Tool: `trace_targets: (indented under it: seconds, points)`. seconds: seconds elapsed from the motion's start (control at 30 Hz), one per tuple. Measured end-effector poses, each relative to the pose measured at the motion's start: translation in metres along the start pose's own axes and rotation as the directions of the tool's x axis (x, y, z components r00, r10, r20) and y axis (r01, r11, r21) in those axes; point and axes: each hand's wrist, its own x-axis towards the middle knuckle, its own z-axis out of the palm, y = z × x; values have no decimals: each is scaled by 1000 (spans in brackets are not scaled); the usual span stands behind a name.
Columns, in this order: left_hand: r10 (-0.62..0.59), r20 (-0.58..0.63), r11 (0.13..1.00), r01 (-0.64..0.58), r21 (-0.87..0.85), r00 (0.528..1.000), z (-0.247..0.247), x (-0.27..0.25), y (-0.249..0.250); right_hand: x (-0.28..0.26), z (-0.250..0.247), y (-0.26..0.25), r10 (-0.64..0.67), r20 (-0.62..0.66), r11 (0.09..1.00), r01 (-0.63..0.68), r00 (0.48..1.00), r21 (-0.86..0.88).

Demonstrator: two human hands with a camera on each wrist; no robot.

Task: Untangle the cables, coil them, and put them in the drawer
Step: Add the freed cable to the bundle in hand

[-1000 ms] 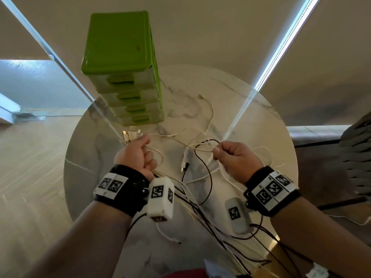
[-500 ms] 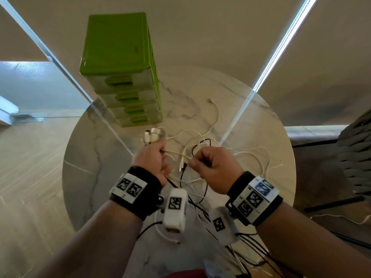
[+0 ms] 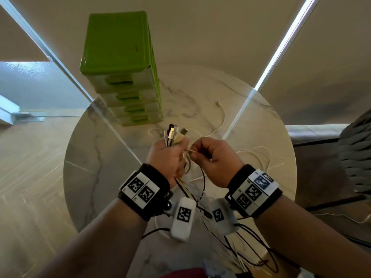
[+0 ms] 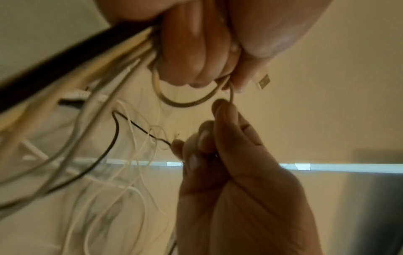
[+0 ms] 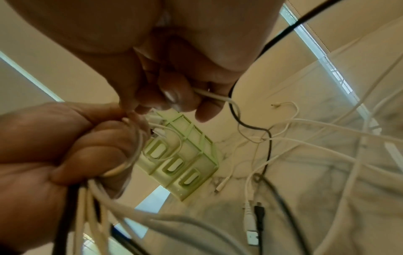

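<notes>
My left hand [image 3: 168, 157] grips a bundle of cables [image 3: 174, 135], white, beige and black, with their plug ends sticking up out of the fist. The same fist [image 4: 196, 57] shows in the left wrist view with a beige loop hanging under it. Right beside it my right hand [image 3: 208, 157] pinches a thin white cable [image 5: 216, 95] between thumb and fingers, and a black cable [image 5: 250, 126] runs past it. Loose white and black cables [image 3: 259, 157] trail from both hands across the marble table [image 3: 84, 161]. The green drawer unit [image 3: 122, 69] stands at the back left, all drawers closed.
A woven dark chair [image 3: 357, 157] stands off the table's right edge. More cable ends and plugs [image 5: 253, 229] lie on the tabletop under my right hand. Wooden floor [image 3: 30, 167] lies to the left of the round table.
Both hands have come together above the table's middle. The left hand has risen with the plug bundle; the right hand has slid along the cable until it nearly touches the left.
</notes>
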Motion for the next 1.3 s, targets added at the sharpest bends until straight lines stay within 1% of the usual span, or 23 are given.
trace_targets:
  seconds: [0.1, 0.2, 0.23, 0.3, 0.37, 0.43, 0.5, 0.53, 0.57, 0.63, 0.73, 0.77, 0.8, 0.87, 0.9, 0.93, 0.97, 1.0, 1.07, 1.1, 1.13, 1.23, 1.3]
  points:
    - [-4, -88, 997, -3, -74, 996, -10, 5, 6, -4, -6, 15, 66, 13, 994, -65, 998, -85]
    - [-31, -232, 977, -20, -214, 972, -27, 13, 11, -3, -14, 38, 166, -51, 979, -171, 985, -113]
    - [-24, -258, 978, -31, -207, 966, -30, 13, 10, -2, -16, 43, 195, -72, 973, -202, 978, -112]
    - [17, -231, 997, -32, -63, 973, -29, 11, 4, -1, -16, 46, 230, -94, 966, -239, 969, -102]
    - [75, -94, 992, -65, 105, 993, -18, 5, -3, 2, -11, 41, 216, -79, 968, -224, 973, -114]
    - [171, 12, 952, -168, 256, 985, -7, 4, -11, 5, -3, 31, 152, -43, 976, -157, 987, -151]
    - [257, 25, 888, -246, 390, 966, -1, 7, -17, 8, 5, 22, 79, -22, 984, -82, 997, -155]
    - [256, 5, 870, -232, 435, 967, 0, 9, -18, 10, 8, 18, 63, -19, 987, -65, 998, -146]
    - [236, -9, 877, -209, 433, 972, 1, 9, -17, 10, 10, 16, 59, -14, 989, -61, 998, -138]
    - [180, -64, 925, -147, 351, 982, -1, 12, -14, 9, 12, 14, 57, 2, 989, -56, 998, -138]
    - [123, -167, 938, -60, 341, 978, -12, 16, -8, 5, 10, 18, 63, -5, 989, -63, 998, -132]
    - [107, -207, 954, -42, 297, 973, -17, 17, -4, 5, 7, 21, 65, -14, 990, -67, 998, -127]
    - [77, -253, 978, -23, 208, 964, -24, 18, -2, 5, 3, 25, 80, -25, 989, -82, 997, -123]
    - [6, -293, 998, -24, -57, 956, -35, 16, 5, 6, -5, 36, 144, -65, 982, -151, 987, -118]
    - [18, -287, 990, -58, -131, 958, -37, 14, 7, 8, -8, 41, 174, -97, 977, -185, 980, -110]
    - [45, -287, 987, -87, -137, 957, -38, 12, 8, 10, -10, 44, 192, -123, 974, -205, 974, -99]
    - [95, -298, 991, -118, -61, 950, -36, 11, 5, 13, -11, 45, 192, -138, 974, -206, 972, -94]
    - [160, -303, 987, -146, 67, 940, -33, 10, 1, 15, -9, 44, 174, -146, 976, -190, 974, -103]
    - [344, -272, 911, -249, 328, 899, -23, 7, -6, 21, -4, 38, 98, -164, 980, -124, 982, -157]
    - [403, -234, 871, -292, 396, 885, -17, 6, -8, 24, -1, 35, 59, -170, 979, -90, 984, -184]
    - [428, -196, 844, -312, 436, 883, -12, 5, -10, 25, 2, 30, 21, -165, 978, -54, 986, -203]
    - [393, -101, 819, -299, 489, 914, -5, 9, -13, 23, 10, 15, -102, -96, 970, 77, 990, -232]
    - [310, -64, 841, -242, 483, 949, -6, 10, -10, 21, 12, 9, -90, -79, 979, 74, 993, -191]
